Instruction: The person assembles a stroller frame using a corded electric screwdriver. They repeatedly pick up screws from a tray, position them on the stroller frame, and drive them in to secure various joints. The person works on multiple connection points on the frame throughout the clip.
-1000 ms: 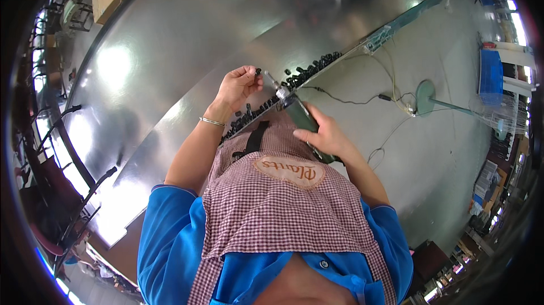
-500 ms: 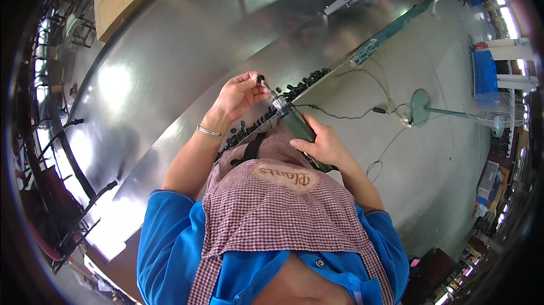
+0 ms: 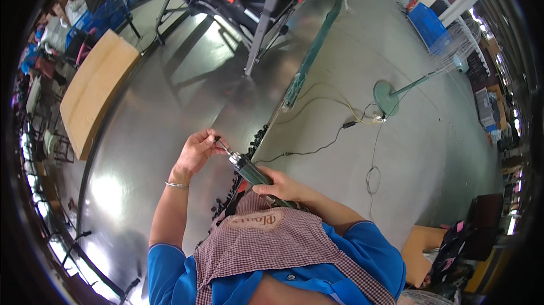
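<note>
My right hand (image 3: 286, 187) is wrapped round the body of a green electric die grinder (image 3: 253, 172), with a silver collar and a thin metal bit at its front. The grinder points away and to the left, over the table edge. My left hand (image 3: 197, 151) pinches a small black part (image 3: 217, 139) at the tip of the bit. Whether the part sits on the bit or only touches it is too small to tell. More small black parts (image 3: 258, 137) lie in a row along the edge of the metal table (image 3: 170, 106).
A folding frame (image 3: 263, 21) with black fabric stands at the table's far end. At the far left is a wooden board (image 3: 96, 95). A dark cord (image 3: 317, 151) runs over the floor to a green standing fan (image 3: 387, 98). A cardboard piece (image 3: 422, 251) lies at lower right.
The view has swung, so the hands and grinder appear lower and further left. More of the folding frame shows. Both hands keep their hold, the left one still at the bit's tip.
</note>
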{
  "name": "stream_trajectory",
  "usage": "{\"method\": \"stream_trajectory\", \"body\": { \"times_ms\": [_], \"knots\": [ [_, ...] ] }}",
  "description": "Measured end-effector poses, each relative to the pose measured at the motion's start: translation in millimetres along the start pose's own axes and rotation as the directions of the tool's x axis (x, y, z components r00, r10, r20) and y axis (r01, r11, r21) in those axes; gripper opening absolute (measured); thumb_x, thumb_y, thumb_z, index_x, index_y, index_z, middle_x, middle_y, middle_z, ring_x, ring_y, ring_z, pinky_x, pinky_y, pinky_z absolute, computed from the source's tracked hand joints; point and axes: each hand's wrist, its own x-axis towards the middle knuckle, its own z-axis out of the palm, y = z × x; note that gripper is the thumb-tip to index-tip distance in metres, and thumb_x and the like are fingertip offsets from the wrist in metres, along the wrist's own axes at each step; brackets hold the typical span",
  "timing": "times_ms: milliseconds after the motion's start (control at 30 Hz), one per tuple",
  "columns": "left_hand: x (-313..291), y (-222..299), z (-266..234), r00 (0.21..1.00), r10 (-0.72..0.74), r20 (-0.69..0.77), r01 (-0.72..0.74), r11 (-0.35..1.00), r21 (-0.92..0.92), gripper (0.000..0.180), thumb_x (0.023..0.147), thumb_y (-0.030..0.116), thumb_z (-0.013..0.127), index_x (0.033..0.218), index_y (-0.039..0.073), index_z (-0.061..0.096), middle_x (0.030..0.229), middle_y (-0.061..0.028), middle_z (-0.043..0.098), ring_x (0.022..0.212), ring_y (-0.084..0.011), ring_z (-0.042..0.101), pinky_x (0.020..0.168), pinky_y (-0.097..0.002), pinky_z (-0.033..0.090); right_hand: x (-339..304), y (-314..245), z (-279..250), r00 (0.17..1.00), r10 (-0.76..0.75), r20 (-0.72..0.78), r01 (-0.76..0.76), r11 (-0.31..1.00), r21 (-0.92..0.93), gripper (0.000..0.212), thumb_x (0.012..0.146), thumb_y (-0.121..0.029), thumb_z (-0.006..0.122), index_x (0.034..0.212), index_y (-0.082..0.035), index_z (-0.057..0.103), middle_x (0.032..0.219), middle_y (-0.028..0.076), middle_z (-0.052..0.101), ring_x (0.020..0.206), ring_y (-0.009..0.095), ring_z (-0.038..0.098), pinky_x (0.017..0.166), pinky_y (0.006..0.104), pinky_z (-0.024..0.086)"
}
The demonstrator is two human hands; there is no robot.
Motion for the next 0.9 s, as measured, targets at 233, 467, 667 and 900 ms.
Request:
{"method": "stream_trajectory", "body": {
  "times_ms": [233,467,667,900],
  "knots": [
    [172.6,79.0,34.3,0.889,0.426,-0.169,-0.219,0.719,0.66,0.05,0.094,0.023,0.065,0.133,-0.004,0.048,0.114,-0.0123,0.061,0.106,-0.0194,0.059,0.091,-0.0317,0.049,-38.2,-2.5,-45.0,0.972,0.028,-0.232,0.046,0.951,0.305,0.034,0.093,-0.014,0.053,0.124,0.001,0.046,0.077,0.009,0.06,0.055,0.019,0.059,0.051,0.0308,0.05],
    [315.1,131.7,145.0,0.634,0.746,-0.205,-0.381,0.532,0.756,0.051,0.08,0.032,0.078,0.114,-0.001,0.06,0.095,-0.0168,0.069,0.092,-0.0255,0.067,0.081,-0.0368,0.051,-86.4,17.6,-85.3,0.918,0.031,-0.395,0.143,0.904,0.403,0.033,0.091,-0.013,0.056,0.119,0.001,0.046,0.076,0.012,0.06,0.055,0.02,0.06,0.051,0.0318,0.05],
    [306.0,152.4,160.8,0.587,0.758,-0.286,-0.028,0.372,0.928,0.048,0.082,0.038,0.072,0.108,0.001,0.058,0.088,-0.0232,0.068,0.088,-0.0403,0.066,0.077,-0.0461,0.053,-89.1,18.7,-116.0,0.903,-0.039,-0.429,0.222,0.896,0.386,0.034,0.091,-0.008,0.052,0.122,0.001,0.044,0.075,0.012,0.061,0.054,0.022,0.061,0.05,0.0321,0.05],
    [167.5,149.1,120.4,0.414,0.852,-0.32,-0.112,0.397,0.911,0.025,0.086,0.017,0.067,0.101,0.0,0.058,0.075,-0.0145,0.065,0.066,-0.0244,0.064,0.063,-0.0364,0.051,-28.9,-35.4,-176.8,0.876,-0.262,-0.404,0.328,0.939,0.104,0.03,0.089,-0.006,0.055,0.116,0.001,0.045,0.084,0.014,0.062,0.054,0.021,0.062,0.046,0.029,0.048]
  ]
}}
